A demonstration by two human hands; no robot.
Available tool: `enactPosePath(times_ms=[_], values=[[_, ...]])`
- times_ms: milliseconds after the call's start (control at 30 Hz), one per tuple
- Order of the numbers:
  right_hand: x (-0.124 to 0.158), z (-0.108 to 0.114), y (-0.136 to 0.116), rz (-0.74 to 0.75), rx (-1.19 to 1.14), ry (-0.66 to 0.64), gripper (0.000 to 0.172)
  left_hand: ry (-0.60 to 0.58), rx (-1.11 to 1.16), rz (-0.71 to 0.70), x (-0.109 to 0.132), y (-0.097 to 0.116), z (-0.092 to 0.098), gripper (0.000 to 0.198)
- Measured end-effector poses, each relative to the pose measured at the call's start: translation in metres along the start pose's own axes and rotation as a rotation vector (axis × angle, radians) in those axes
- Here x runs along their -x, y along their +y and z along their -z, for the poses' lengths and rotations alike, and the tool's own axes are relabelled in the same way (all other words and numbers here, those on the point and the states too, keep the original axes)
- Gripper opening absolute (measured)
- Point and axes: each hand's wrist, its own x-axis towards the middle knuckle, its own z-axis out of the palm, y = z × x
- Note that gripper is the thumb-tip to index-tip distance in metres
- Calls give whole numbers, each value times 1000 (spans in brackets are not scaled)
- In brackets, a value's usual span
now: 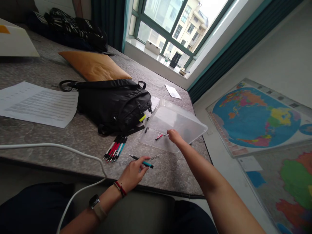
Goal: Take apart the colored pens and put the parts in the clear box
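Note:
My left hand (135, 171), at the front edge of the mattress-like surface, is closed around a teal and black pen (147, 163). To its left lies a row of pens (115, 149) in red, white, black and teal, side by side. My right hand (173, 136) reaches into the mouth of a clear plastic box (181, 115) tipped on its side. Its fingers are curled together, and what they hold, if anything, is hidden. Just left of them, inside the box, is a red and black pen (159, 137); a small dark piece (146, 129) lies nearer the bag.
Behind the pens sits a black backpack (114, 104), with printed sheets (41, 104) to its left and an orange-brown envelope (95, 65) beyond. A white cable (73, 148) crosses the front left. Wall maps (258, 113) hang at right.

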Motion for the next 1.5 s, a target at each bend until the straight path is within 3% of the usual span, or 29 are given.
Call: enactPosePath(times_ms=[233, 633, 900, 1133, 1233, 1300, 1367, 1500], values=[[-5, -8, -20, 103, 36, -83, 26, 21, 43, -8, 0, 0, 2, 34], [-8, -12, -5, -10, 1, -3, 26, 12, 20, -8, 1, 0, 1, 33], [-21, -15, -16, 2, -57, -80, 24, 12, -8, -2, 0, 2, 1, 32], [-17, -9, -23, -84, -191, -117, 15, 23, -14, -7, 0, 2, 2, 33], [12, -7, -34, -117, -475, -71, 23, 45, -4, -14, 0, 3, 4, 33], [46, -10, -47, -140, -1055, 17, 28, 67, 4, -15, -1, 3, 6, 32], [85, -21, -64, -152, -1475, 75, 27, 97, 14, -8, -2, 3, 8, 31], [149, -55, -104, -249, -1858, -11, 32, 140, 45, 9, -3, 1, 8, 29]])
